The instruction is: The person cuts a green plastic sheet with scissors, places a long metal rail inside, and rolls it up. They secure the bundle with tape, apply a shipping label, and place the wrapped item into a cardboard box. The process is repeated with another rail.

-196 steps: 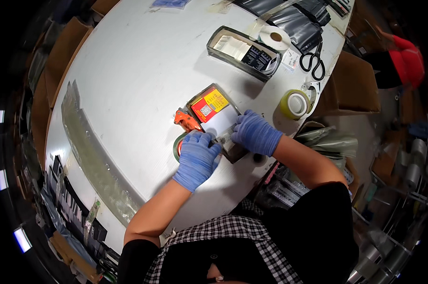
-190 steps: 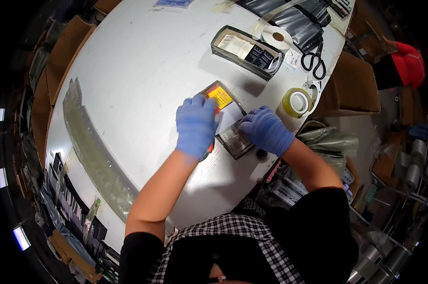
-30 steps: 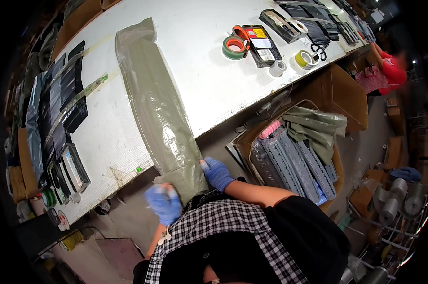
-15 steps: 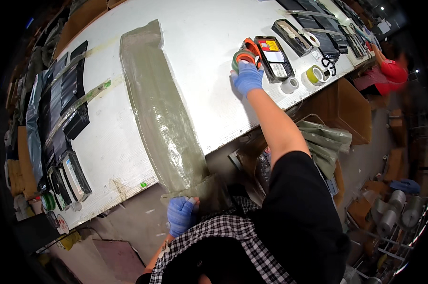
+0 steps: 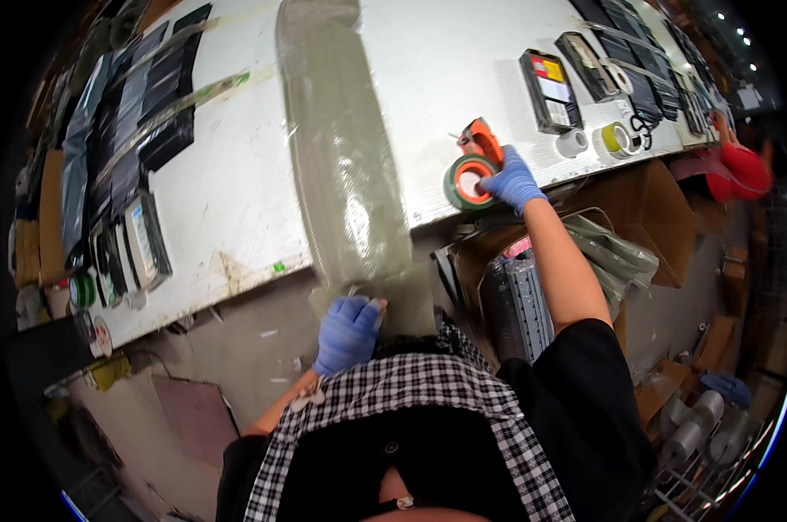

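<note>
An orange tape dispenser (image 5: pixel 478 139) with a roll of green tape (image 5: pixel 457 184) is gripped by my right hand (image 5: pixel 515 179), just over the table's near edge. A long olive-green woven plastic sack (image 5: pixel 341 148) lies lengthwise across the white table (image 5: pixel 228 174), its near end hanging over the edge. My left hand (image 5: pixel 348 332) is closed on that hanging end close to my checked apron. Both hands wear blue wrappings. The left fingertips are pinched around the sack's folded edge.
Tape rolls (image 5: pixel 617 139), scissors (image 5: pixel 641 130) and a black box with a label (image 5: pixel 550 91) stand at the right. Dark folded bags (image 5: pixel 171 96) lie at the left. Below the table's right edge is a cardboard box (image 5: pixel 646 217). Beyond it, a person in red (image 5: pixel 746 170) works.
My right hand has lifted the tape dispenser away from beside the labelled box and brought it nearer the sack. My left hand still grips the sack's end. The whole view has shifted.
</note>
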### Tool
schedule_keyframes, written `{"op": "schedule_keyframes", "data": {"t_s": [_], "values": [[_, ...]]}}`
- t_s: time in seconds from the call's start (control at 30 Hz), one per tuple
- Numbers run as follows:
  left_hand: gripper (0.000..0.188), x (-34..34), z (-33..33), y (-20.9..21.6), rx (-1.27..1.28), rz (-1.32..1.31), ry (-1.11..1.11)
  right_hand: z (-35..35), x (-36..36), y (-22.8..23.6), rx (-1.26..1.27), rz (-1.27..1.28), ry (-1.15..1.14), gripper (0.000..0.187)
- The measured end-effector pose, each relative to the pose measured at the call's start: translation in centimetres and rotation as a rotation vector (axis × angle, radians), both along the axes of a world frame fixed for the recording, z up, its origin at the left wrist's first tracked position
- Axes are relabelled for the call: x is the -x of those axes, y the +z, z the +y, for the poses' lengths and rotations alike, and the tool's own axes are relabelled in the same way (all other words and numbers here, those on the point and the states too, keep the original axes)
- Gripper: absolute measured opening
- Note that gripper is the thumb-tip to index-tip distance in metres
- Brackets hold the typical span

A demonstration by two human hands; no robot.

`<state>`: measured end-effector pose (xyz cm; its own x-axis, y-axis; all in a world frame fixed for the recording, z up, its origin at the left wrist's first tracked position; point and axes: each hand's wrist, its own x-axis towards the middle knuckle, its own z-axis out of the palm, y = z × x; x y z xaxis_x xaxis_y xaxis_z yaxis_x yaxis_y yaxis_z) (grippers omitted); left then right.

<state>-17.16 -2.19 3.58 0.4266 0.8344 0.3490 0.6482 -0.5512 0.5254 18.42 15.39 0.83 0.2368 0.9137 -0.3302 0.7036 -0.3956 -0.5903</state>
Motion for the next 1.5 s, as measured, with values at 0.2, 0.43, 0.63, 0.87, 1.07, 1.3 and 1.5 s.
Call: {"op": "schedule_keyframes", "data": {"t_s": [0.2,0.43,0.63,0.87,1.07,1.3,1.5], "values": [[0.033,1.8,-1.0,2.8,0.198,0.056,-0.066,-5.9,3.2,2.1,-0.352,0.523,-0.209,0.057],[0.082,5.9,0.9,2.8,1.299,-0.988,-0.121,-14.1,10.8,12.6,-0.740,0.239,0.726,0.064],[0.087,5.5,1.6,4.5,1.456,-1.140,-0.194,-14.0,15.8,11.9,-0.685,0.053,0.997,0.051],[0.033,5.7,-1.2,0.1,1.168,-0.987,0.303,-13.6,15.6,12.1,-0.552,-0.021,1.101,0.061],[0.032,8.7,-0.2,-7.1,1.077,-0.736,0.722,-11.7,5.3,8.6,-0.377,-0.243,0.895,0.045],[0.030,1.4,4.5,-12.8,1.953,-1.299,0.524,-13.5,9.3,-10.0,-0.364,0.102,0.607,0.049],[0.030,4.9,3.3,-5.8,1.038,-0.236,0.455,-15.5,13.4,-11.6,-0.362,0.082,0.126,0.049]]}}
